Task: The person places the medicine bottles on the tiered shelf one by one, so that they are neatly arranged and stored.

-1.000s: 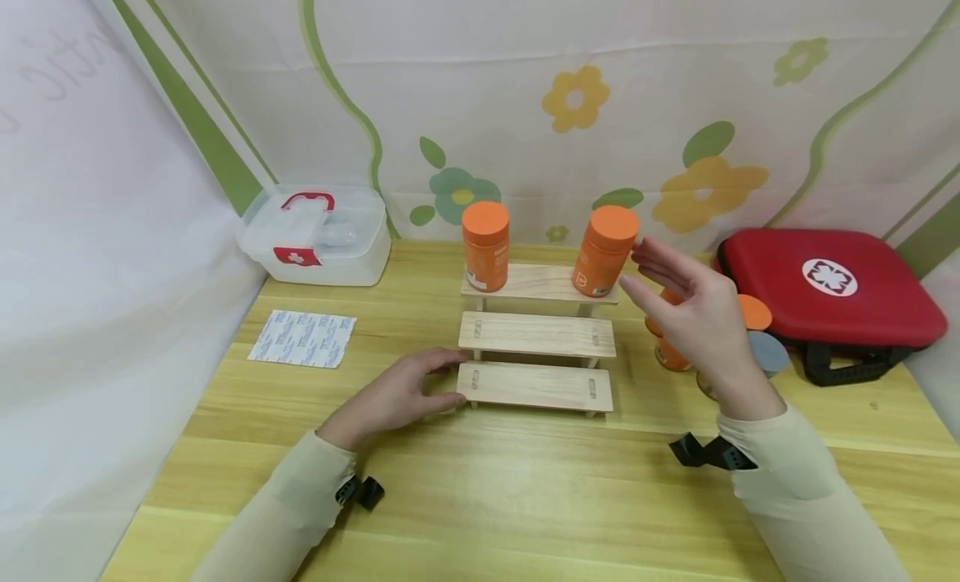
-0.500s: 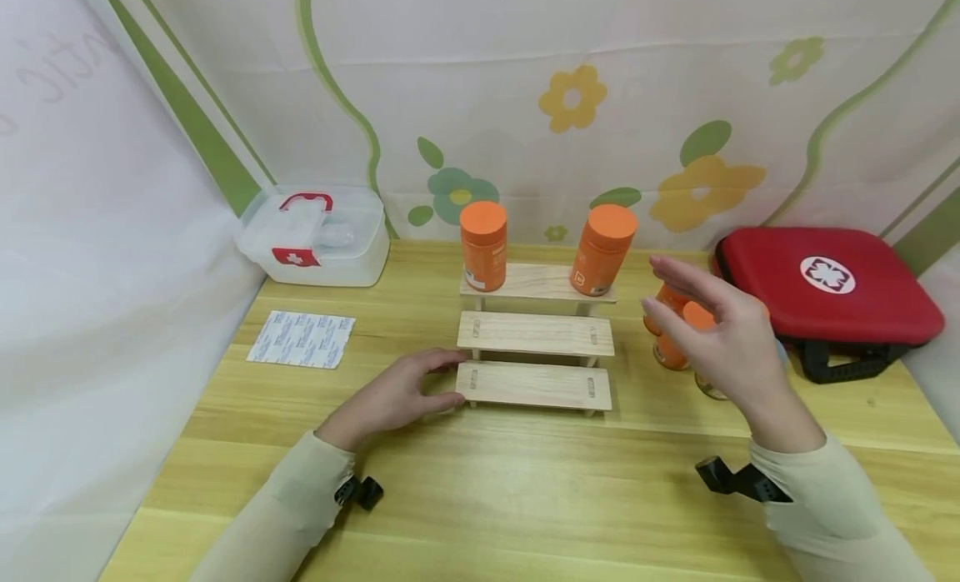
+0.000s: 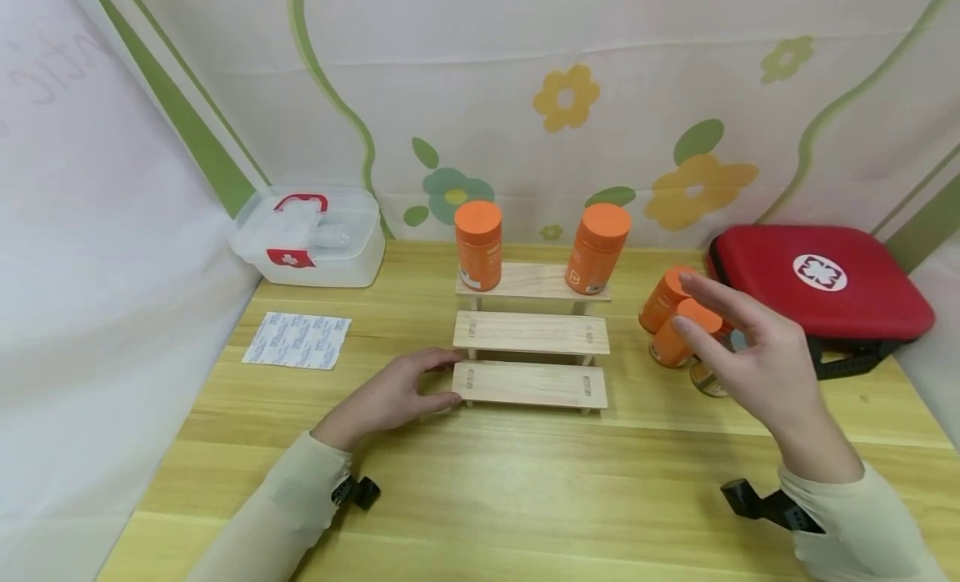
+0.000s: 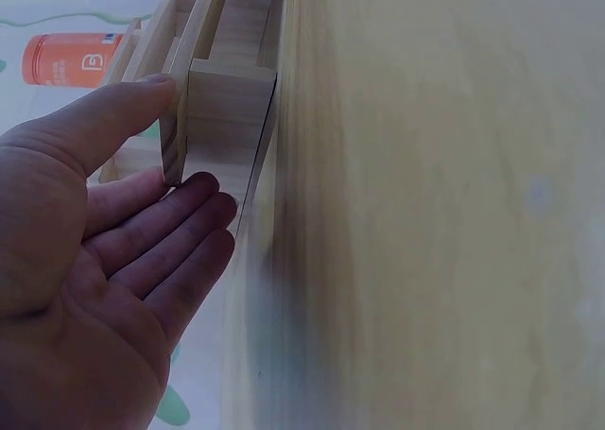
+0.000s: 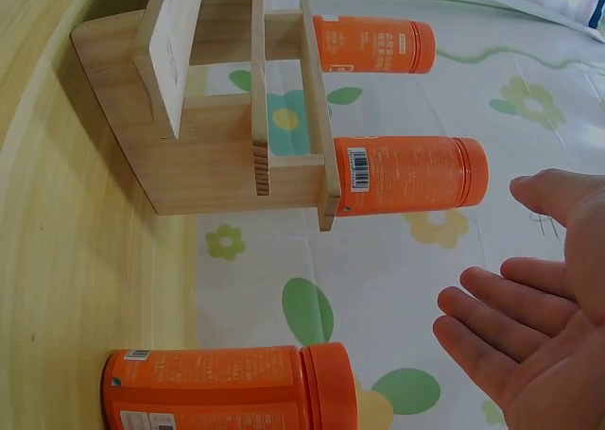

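A three-tier wooden display stand stands mid-table. My left hand rests at its left end, thumb at the front corner of the lowest step and index finger behind it. In the left wrist view the fingers are nearly straight beside the end. Two orange jars stand on the top step, a left jar and a right jar. My right hand hovers above the table with fingers and thumb spread, holding nothing. It partly covers a group of jars, with a rear orange jar and a front orange jar.
A grey-lidded jar is mostly hidden behind my right hand. A red first-aid case lies at the back right. At the back left sits a clear first-aid box. A blister pack lies in front of it.
My right hand has moved away from the right jar on the top step, going right and toward me, over the jar group. My left hand keeps its place at the stand.
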Action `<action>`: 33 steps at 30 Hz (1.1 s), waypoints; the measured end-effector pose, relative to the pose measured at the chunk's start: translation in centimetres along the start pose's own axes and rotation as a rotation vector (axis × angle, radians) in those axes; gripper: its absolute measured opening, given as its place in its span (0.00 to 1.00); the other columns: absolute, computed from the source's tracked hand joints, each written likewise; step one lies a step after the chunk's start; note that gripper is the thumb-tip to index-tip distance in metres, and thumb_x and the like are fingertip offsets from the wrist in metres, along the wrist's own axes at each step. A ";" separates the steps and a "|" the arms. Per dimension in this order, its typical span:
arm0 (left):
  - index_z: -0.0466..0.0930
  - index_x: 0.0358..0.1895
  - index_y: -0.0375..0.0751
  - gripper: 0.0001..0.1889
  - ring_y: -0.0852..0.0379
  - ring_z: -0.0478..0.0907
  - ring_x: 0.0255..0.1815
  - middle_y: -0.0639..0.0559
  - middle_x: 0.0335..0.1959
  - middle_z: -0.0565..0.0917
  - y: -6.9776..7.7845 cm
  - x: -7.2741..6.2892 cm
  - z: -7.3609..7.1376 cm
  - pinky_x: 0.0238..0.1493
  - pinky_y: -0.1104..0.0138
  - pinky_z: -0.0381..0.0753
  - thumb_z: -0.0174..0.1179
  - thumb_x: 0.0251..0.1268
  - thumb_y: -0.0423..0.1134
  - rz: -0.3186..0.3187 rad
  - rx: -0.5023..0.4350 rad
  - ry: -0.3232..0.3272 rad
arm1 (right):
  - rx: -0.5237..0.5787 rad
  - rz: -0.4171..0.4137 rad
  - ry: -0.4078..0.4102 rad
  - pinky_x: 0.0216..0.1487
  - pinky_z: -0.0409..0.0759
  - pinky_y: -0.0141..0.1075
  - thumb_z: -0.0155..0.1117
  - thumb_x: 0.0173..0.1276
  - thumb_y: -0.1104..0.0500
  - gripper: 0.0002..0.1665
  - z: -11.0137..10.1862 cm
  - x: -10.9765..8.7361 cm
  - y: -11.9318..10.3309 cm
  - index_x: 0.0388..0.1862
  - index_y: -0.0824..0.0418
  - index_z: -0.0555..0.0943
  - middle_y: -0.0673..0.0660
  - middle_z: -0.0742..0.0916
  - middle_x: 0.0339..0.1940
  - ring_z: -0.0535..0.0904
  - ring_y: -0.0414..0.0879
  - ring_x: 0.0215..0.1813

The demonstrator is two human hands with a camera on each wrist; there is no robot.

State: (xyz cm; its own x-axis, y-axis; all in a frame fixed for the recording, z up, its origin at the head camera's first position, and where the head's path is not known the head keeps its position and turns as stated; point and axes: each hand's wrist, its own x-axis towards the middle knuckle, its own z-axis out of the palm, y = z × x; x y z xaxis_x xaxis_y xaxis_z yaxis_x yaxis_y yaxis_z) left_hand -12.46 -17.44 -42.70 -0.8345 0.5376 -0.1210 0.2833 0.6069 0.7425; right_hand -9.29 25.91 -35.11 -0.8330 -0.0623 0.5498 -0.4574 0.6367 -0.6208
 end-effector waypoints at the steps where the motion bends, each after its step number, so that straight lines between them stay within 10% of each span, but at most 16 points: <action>1: 0.76 0.77 0.47 0.32 0.44 0.76 0.78 0.47 0.75 0.80 0.0 0.0 0.0 0.80 0.45 0.75 0.72 0.74 0.47 0.001 0.000 0.001 | 0.010 0.008 0.003 0.49 0.75 0.14 0.79 0.62 0.74 0.39 0.0 -0.1 0.0 0.71 0.54 0.85 0.30 0.86 0.66 0.80 0.21 0.66; 9: 0.76 0.77 0.46 0.32 0.45 0.76 0.77 0.47 0.75 0.81 0.0 0.0 -0.1 0.80 0.45 0.74 0.72 0.74 0.48 0.010 0.005 0.003 | 0.061 0.047 0.022 0.65 0.75 0.14 0.78 0.61 0.77 0.36 -0.8 -0.9 0.3 0.68 0.58 0.86 0.39 0.90 0.64 0.83 0.26 0.64; 33: 0.76 0.77 0.47 0.32 0.45 0.76 0.77 0.47 0.75 0.81 0.0 0.0 0.0 0.80 0.45 0.75 0.71 0.74 0.49 -0.005 0.012 -0.002 | 0.022 0.146 0.048 0.65 0.73 0.12 0.77 0.63 0.76 0.37 -2.8 -3.4 1.4 0.71 0.59 0.84 0.38 0.88 0.67 0.81 0.23 0.67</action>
State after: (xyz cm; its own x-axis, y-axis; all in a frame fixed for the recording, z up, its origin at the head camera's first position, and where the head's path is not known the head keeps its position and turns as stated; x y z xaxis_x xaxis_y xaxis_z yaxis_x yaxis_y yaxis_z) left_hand -12.46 -17.46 -42.74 -0.8351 0.5355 -0.1260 0.2849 0.6170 0.7336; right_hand -6.22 29.20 -36.29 -0.8757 0.0669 0.4783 -0.3393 0.6195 -0.7079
